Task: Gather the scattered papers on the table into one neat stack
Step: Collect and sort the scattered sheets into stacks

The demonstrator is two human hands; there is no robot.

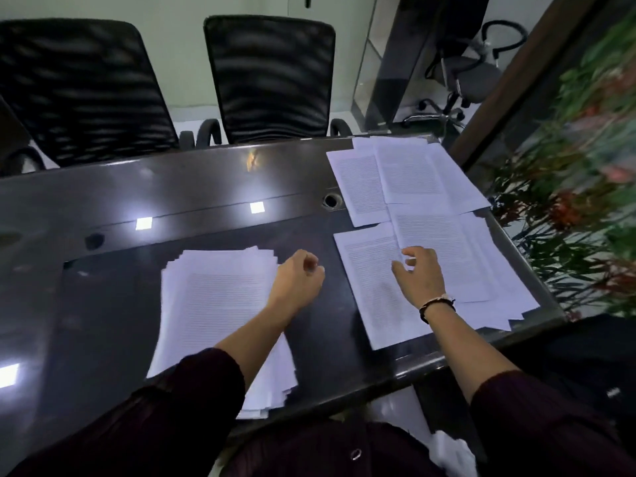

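Currently on the dark glossy worktop [103, 304]:

- Gathered stack [213, 304], near left: many printed sheets, edges fanned and uneven, its near corner overhanging the worktop's near edge.
- Loose sheets [447, 242], right side: overlapping pages running from the far right corner to the near edge, some close to the right rim.
- Your left hand [297, 282]: fingers loosely curled, grip holding nothing, hovering just right of the stack's far corner.
- Your right hand [421, 273]: grip spread and relaxed, holding nothing, above the nearest loose sheets; whether the fingertips touch paper, you cannot tell.
- Containers: none in view; nothing holds the papers but the worktop.

Risks, as judged:
- Smooth surface lets pages slide; a sideways sweep could push right-edge sheets off toward the plants [585, 201].
- Your left forearm lies over the overhanging stack and could nudge it off the near edge.
- Lifting overlapped pages singly may drag neighbours askew.
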